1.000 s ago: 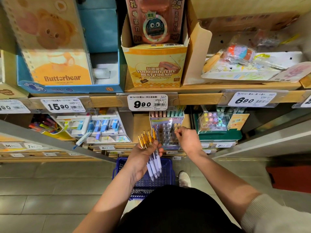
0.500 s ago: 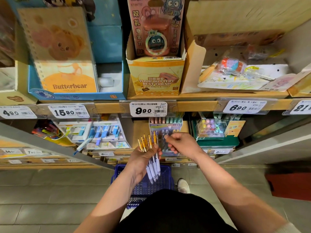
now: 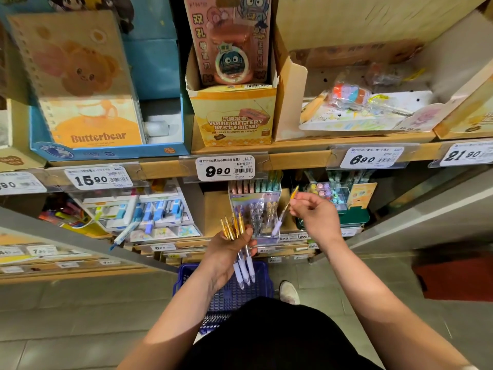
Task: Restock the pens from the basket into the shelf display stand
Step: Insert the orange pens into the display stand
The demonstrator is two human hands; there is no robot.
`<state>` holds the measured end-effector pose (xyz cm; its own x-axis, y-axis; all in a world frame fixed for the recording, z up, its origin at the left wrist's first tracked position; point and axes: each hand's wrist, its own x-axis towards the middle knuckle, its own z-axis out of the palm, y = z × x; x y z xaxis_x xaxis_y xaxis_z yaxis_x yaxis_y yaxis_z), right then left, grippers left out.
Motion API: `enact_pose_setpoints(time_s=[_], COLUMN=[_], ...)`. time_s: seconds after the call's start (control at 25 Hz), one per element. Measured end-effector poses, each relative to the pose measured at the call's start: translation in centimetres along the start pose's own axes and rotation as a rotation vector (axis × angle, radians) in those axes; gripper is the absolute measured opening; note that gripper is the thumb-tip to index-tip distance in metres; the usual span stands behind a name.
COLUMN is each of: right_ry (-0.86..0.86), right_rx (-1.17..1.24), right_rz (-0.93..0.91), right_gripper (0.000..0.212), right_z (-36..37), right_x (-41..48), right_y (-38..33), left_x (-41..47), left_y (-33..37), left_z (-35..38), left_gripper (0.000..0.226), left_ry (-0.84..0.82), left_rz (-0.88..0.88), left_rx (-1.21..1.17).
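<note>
The person stands facing the shelves, and both hands are raised in front of the lower shelf [image 3: 298,153]. The left hand [image 3: 229,252] is curled around a bundle of pens [image 3: 246,265], held nearly upright with the gold tops up and the pale purple grips pointing down past the palm. The right hand [image 3: 314,217] pinches a single pen [image 3: 282,215] between thumb and fingertips. This pen is tilted, its gold end up by the fingers and its purple grip low, just beside the right edge of the display stand [image 3: 250,206]. The stand is clear, sits on the lower shelf under the 9.90 price tag [image 3: 225,169], and has a few gold-topped pens in its right side. The blue basket [image 3: 184,273] rests on the floor [image 3: 80,311] directly below the left hand, partly hidden by the person's dark clothing. A light shoe [image 3: 289,292] shows just to its right.
</note>
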<state>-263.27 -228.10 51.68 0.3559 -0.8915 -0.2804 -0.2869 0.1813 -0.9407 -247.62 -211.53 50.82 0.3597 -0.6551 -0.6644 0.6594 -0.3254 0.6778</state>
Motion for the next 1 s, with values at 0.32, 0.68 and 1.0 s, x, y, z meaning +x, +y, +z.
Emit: enact_pose_setpoints(time_s=[0.32,0.68,1.0], right_ry=[0.159,-0.002,-0.095], right_rx=[-0.363,-0.621,-0.772], right_rz=[-0.214,-0.296,-0.011], right_gripper=[0.015,0.012,0.017], right_z=[1.4,3.2,3.8], right_x=[2.1,3.5,4.0], right_y=[4.1,7.4,7.6], left_x=[0.3,0.5,0.6], left_y=[-0.6,-0.5,-0.5], left_z=[-0.2,-1.4,-1.4], left_gripper=[0.053,0.041,0.026], left_ry=[0.004,-0.024,-0.001], left_rz=[0.003,-0.032,-0.02], left_rx=[-0.073,-0.162,-0.142])
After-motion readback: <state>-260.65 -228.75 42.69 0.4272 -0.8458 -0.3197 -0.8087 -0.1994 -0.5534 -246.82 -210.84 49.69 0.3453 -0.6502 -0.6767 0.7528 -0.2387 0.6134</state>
